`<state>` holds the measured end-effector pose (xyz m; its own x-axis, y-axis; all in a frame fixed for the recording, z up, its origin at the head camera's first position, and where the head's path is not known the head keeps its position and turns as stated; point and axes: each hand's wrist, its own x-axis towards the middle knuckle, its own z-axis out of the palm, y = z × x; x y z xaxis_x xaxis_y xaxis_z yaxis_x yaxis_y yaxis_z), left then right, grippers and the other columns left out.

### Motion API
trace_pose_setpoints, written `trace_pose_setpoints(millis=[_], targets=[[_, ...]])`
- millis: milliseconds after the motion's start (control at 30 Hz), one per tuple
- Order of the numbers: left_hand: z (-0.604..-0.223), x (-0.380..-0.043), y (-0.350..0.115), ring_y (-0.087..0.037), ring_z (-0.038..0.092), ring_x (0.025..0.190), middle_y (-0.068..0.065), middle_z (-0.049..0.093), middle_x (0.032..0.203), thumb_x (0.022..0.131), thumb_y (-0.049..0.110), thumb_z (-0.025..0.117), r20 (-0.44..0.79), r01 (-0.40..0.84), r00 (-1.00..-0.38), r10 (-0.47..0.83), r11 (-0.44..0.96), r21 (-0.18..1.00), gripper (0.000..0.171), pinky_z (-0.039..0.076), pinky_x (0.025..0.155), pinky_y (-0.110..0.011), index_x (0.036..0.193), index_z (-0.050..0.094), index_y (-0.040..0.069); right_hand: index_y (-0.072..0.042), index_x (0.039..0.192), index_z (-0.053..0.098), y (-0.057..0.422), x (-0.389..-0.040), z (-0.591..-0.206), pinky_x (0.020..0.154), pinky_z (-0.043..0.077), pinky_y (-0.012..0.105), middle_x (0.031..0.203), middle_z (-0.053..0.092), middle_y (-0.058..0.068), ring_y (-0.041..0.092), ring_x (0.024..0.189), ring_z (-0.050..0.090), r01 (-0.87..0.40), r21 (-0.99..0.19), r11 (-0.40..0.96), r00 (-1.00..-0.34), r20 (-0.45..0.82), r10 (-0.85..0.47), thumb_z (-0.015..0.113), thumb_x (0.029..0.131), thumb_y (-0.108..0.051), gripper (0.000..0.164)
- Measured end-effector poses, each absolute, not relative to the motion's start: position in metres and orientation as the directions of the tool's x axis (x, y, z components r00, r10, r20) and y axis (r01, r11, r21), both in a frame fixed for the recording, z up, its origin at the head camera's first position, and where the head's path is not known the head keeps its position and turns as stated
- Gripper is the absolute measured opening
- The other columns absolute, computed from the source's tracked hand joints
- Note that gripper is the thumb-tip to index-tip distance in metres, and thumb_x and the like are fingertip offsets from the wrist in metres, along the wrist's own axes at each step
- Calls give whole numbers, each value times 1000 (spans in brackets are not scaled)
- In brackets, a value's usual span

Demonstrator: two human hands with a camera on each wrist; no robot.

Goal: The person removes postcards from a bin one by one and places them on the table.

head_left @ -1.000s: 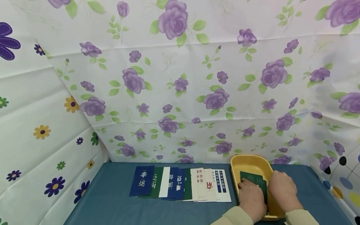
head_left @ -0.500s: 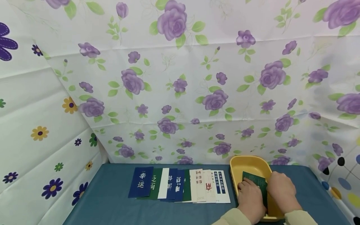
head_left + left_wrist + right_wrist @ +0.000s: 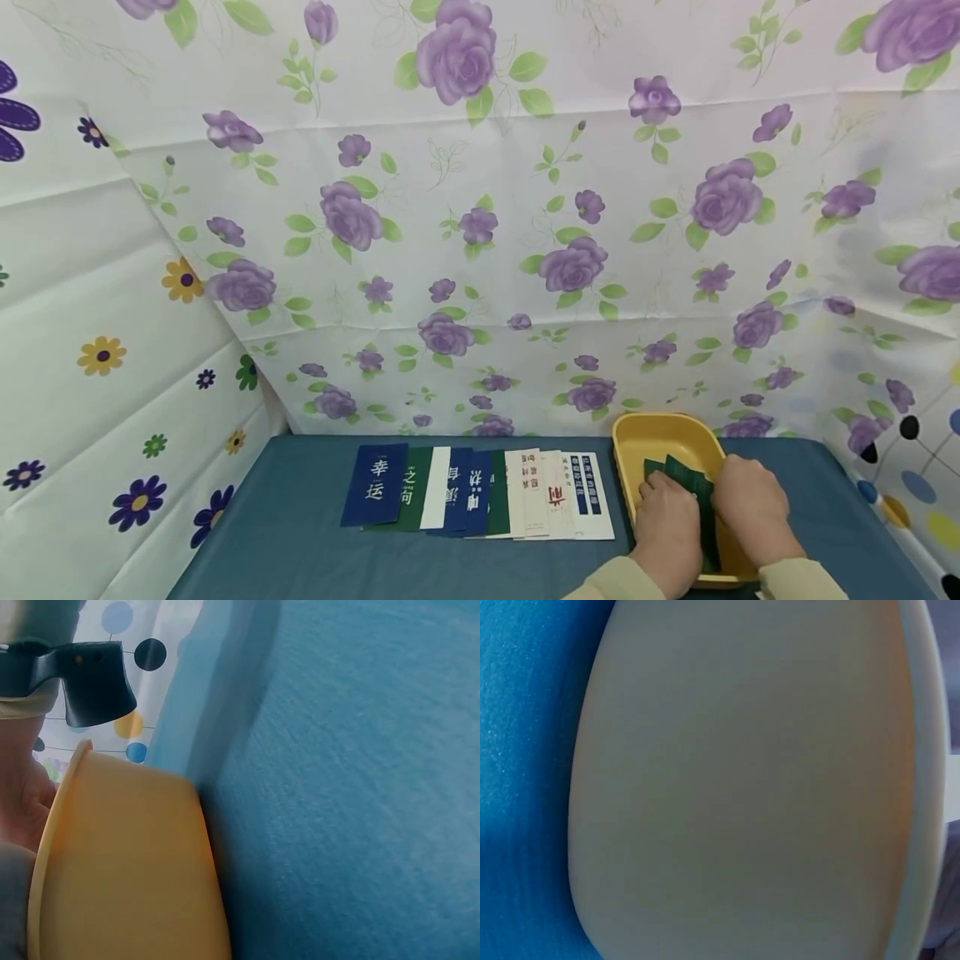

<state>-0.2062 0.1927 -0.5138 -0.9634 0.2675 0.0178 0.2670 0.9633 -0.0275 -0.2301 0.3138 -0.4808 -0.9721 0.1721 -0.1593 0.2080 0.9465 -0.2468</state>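
Inside the yellow plastic basket (image 3: 652, 425) are dark green cards (image 3: 690, 478), tilted and fanned apart at the top. My left hand (image 3: 667, 523) reaches in over the near left side, fingers curled on the left green card (image 3: 653, 464). At the right edge of the green cards, my right hand (image 3: 752, 507) grips with curled fingers; its fingertips are hidden. Both wrist views show mostly the basket's outer wall (image 3: 127, 855), and the cards are out of sight there.
Left of the basket, a row of overlapping cards lies on the blue-green tablecloth (image 3: 300, 542): a blue card (image 3: 375, 485) at the left end, then green, white and cream ones, and a white card (image 3: 594, 500) at the right end. A flowered cloth (image 3: 480, 250) hangs behind.
The green cards have separated at the top, the left one splitting from the other. My left hand has turned slightly; my right hand stays nearly in place. The row of cards is unchanged.
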Motion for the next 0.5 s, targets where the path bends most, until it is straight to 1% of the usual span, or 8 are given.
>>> trace_pose_setpoints(millis=[67, 133, 233, 300, 400, 500], targets=[[-511, -206, 190, -11, 51, 95, -3, 51, 114, 75, 45, 73, 41, 288, -957, 288, 958, -5, 68, 46, 69, -21, 130, 51, 10, 6, 89, 57, 314, -230, -481, 48, 44, 42, 70, 55, 12, 28, 59, 55, 206, -250, 946, -971, -169, 167, 55, 85, -5, 12], [-509, -205, 188, -9, 54, 94, -2, 51, 120, 78, 44, 71, 58, 297, -954, 295, 955, 28, 66, 46, 68, -20, 132, 50, 12, 6, 90, 58, 314, -231, -481, 47, 44, 41, 71, 55, 12, 27, 59, 54, 211, -251, 945, -969, -180, 169, 54, 86, -5, 12], [-506, -204, 183, -6, 57, 84, 0, 52, 118, 83, 40, 68, 83, 305, -951, 297, 947, 100, 57, 47, 61, -19, 130, 51, 13, 6, 91, 58, 314, -233, -481, 47, 45, 41, 71, 56, 13, 27, 59, 55, 222, -250, 943, -965, -197, 175, 54, 86, -5, 13], [-505, -203, 180, -5, 56, 76, 2, 53, 112, 84, 39, 67, 96, 308, -950, 297, 941, 139, 53, 46, 59, -18, 128, 52, 15, 6, 91, 58, 315, -234, -483, 48, 45, 42, 71, 56, 13, 27, 59, 55, 224, -249, 942, -963, -202, 176, 53, 87, -5, 13], [-505, -201, 174, -4, 55, 74, 4, 57, 100, 83, 39, 68, 145, 330, -941, 306, 925, 187, 47, 45, 59, -17, 122, 56, 15, 6, 90, 58, 315, -234, -485, 48, 45, 43, 72, 56, 15, 29, 60, 56, 221, -247, 943, -965, -193, 176, 52, 87, -5, 13], [-506, -200, 169, -3, 55, 73, 5, 58, 86, 82, 32, 70, 210, 352, -930, 302, 898, 263, 35, 44, 60, -17, 111, 60, 15, 6, 88, 58, 315, -234, -487, 49, 45, 45, 74, 57, 18, 32, 63, 57, 216, -244, 946, -970, -162, 180, 50, 87, -4, 13]])
